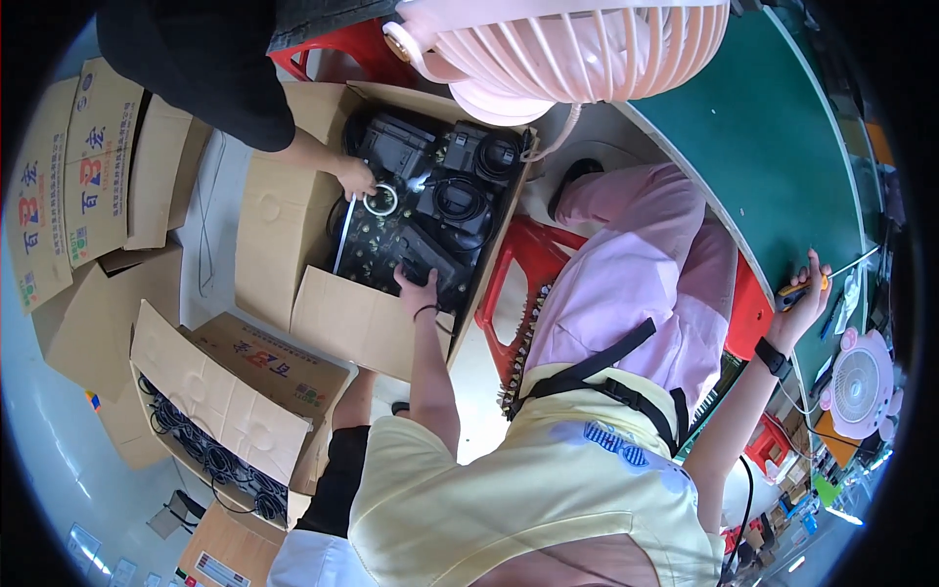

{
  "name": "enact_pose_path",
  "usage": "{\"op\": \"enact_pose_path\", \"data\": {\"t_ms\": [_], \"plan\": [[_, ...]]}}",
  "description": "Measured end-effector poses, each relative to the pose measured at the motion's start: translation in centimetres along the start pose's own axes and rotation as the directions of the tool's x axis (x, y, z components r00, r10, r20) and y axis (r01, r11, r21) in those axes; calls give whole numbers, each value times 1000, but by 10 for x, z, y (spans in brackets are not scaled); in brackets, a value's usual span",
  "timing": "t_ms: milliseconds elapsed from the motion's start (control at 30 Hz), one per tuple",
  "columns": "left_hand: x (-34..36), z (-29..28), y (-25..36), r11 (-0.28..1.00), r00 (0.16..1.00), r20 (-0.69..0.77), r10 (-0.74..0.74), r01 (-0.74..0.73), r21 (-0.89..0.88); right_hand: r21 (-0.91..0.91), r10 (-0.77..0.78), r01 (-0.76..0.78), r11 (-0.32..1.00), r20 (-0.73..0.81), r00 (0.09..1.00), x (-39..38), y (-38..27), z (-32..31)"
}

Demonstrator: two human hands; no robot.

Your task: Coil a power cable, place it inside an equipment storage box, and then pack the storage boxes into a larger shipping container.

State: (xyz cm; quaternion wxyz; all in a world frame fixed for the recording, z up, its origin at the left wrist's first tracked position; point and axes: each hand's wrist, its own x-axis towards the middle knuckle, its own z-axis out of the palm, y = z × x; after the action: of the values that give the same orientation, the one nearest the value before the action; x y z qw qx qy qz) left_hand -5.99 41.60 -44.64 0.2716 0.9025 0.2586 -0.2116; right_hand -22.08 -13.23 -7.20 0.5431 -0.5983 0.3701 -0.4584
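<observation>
My left hand (419, 291), with a dark band at the wrist, reaches into an open cardboard box (367, 328) on my left. Its fingers curl over the near end of a black boxy device (430, 256); part of the grip is hidden. Out to the right, above the green table, my right hand (804, 305) is closed around a screwdriver (800, 288) with a yellow and black handle and a thin metal shaft pointing right. Another person's hand (356, 180), from a black sleeve, is at a white ring (380, 201) in the same box.
Black devices with coiled cables (458, 199) fill the box. A pale pink fan (577, 49) stands ahead; a smaller pink fan (861, 383) is on the right. The green table (734, 127) curves along the right. Another carton (220, 386) holds black cables. A red stool (509, 284) stands beside my legs.
</observation>
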Motion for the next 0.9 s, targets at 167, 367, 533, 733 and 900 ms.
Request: {"op": "enact_pose_path", "data": {"t_ms": [167,367,533,733,900], "plan": [[28,-50,35,876,868,496,10,-247,415,0,-1,1,1000,12,1000,1,1,1],[-1,-78,79,825,947,320,16,-193,530,27,-20,20,999,18,1000,1,2,0],[5,-68,52,806,816,403,415,-123,-579,-5,-14,14,1000,7,1000,1,2,1],[59,0,21,954,916,293,274,-298,40,-21,-15,14,1000,-17,1000,-2,0,6],[69,35,18,995,943,331,-35,1,104,-20,1,-1,1000,-34,999,-6,-3,10]]}}
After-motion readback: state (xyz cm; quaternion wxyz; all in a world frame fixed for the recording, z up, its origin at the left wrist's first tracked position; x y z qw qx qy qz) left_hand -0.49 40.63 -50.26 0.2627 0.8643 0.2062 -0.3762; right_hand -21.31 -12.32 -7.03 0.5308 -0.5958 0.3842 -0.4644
